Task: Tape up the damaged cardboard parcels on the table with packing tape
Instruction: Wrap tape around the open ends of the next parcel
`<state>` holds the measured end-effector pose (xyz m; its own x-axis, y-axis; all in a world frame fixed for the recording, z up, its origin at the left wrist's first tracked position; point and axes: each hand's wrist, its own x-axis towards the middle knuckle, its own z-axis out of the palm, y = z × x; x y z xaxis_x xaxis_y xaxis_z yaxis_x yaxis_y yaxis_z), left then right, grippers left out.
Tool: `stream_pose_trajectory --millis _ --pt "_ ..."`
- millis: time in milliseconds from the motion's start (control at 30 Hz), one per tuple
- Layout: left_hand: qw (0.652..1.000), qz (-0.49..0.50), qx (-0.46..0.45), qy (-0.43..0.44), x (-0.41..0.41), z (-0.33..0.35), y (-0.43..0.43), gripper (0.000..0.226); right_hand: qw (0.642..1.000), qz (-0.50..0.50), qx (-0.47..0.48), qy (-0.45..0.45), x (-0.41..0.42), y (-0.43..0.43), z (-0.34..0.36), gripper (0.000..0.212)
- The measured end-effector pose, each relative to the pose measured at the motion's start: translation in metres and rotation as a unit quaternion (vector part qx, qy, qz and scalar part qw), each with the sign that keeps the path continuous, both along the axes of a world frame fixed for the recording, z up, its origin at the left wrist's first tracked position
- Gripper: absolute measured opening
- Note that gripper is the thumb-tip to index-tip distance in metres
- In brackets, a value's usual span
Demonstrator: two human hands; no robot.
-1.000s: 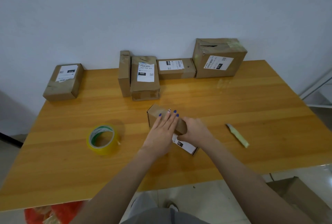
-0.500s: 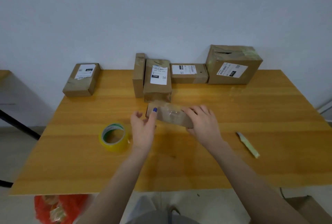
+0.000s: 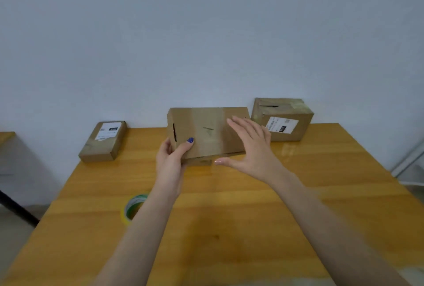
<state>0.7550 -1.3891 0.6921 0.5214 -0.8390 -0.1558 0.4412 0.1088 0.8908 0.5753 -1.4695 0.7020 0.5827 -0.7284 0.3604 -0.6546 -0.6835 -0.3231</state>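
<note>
**A:** How will that box (image 3: 206,132) handle?

**B:** Light, I'd judge. The left grip (image 3: 171,159) alone holds it up off the table (image 3: 229,217), curled round its lower left corner. It's stiff cardboard, though a dark slit (image 3: 174,132) just above that grip suggests the end wall could give under a squeeze. A glossy band runs across the face, and that part may be slippery.

**A:** And the right grip (image 3: 250,148)?

**B:** It's wide, with the fingers straight and spread over the box's right end. I can't tell whether it's touching. It holds nothing.

**A:** Where would you take hold?

**B:** By the two short ends, on the corners, where the board is strongest. Keep off the slit and off any seam that needs tape.

**A:** How many of each thing?

**B:** There are three boxes for certain. One is held between the grips. A flat box (image 3: 103,143) lies well to the left of the left grip, and a big box (image 3: 284,120) with a torn top stands just beyond the right grip. A strip of cardboard (image 3: 198,162) shows under the held box, between the grips, and I can't say whether it's another box. There's one tape roll (image 3: 133,207), below the left grip and half hidden by the forearm. There are two grips and one table.
</note>
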Motion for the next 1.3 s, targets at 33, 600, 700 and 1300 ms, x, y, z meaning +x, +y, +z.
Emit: stream_pose_trajectory --millis 33,600,700,1300 --pt "1.000 -0.014 -0.007 -0.023 -0.001 0.003 0.001 0.046 1.000 -0.009 0.000 0.004 0.003 0.000 0.010 0.118" --pt "0.886 0.067 -0.129 -0.441 0.011 0.027 0.029 0.055 0.951 -0.023 0.233 -0.203 0.022 -0.008 0.080 0.058" --pt "0.770 0.107 -0.173 -0.605 0.017 0.035 0.030 0.057 0.810 -0.029 0.483 -0.332 0.028 -0.007 0.085 0.069" --pt "0.951 0.021 -0.008 -0.307 0.057 0.048 0.028 0.058 0.737 0.079 0.514 -0.431 0.085 -0.017 0.084 0.056"
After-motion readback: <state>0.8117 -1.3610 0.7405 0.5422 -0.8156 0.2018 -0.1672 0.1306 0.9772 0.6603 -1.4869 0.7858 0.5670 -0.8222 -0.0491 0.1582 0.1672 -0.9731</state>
